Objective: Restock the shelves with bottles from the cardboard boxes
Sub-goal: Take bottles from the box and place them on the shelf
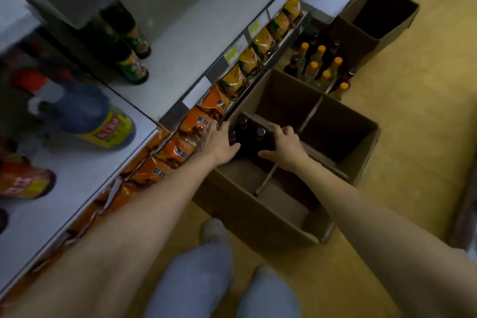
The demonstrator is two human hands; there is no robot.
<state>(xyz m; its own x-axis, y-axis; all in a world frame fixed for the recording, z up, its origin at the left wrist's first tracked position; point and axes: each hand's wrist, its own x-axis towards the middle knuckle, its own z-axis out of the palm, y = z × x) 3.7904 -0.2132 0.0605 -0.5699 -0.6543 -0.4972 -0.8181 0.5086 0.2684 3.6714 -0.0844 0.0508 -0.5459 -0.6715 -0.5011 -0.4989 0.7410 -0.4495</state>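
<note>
Both arms are down in the open brown cardboard box (289, 162) on the yellowish floor (402, 214), which stands against the foot of the white metal shelves (180, 41). Cardboard dividers split the box into compartments, and the near-left one, hard by the shelf edge, holds dark glass bottles with dark caps (251, 137): three caps show, all upright, necks pointing straight up, long axes vertical. The left hand (219, 142) presses in from the shelf side, fingers (206, 134) curved against the bottles, thumb hooked across the front. The right hand (286, 148) closes in from the other side, fingers curled over the divider and onto the bottles, thumb stretched towards the left one. The cluster sits squeezed between the two hands, low in the box.

Beyond the box, a group of orange-capped clear bottles (320, 67) stands upright on the floor, seven orange caps counted, with several dark-capped ones mixed in. Behind them a second, taller cardboard box (374, 23) stands open. Orange snack packets (178, 147) line the lower shelf in a row, and green-labelled dark bottles (129, 51) stand on the shelf above
</note>
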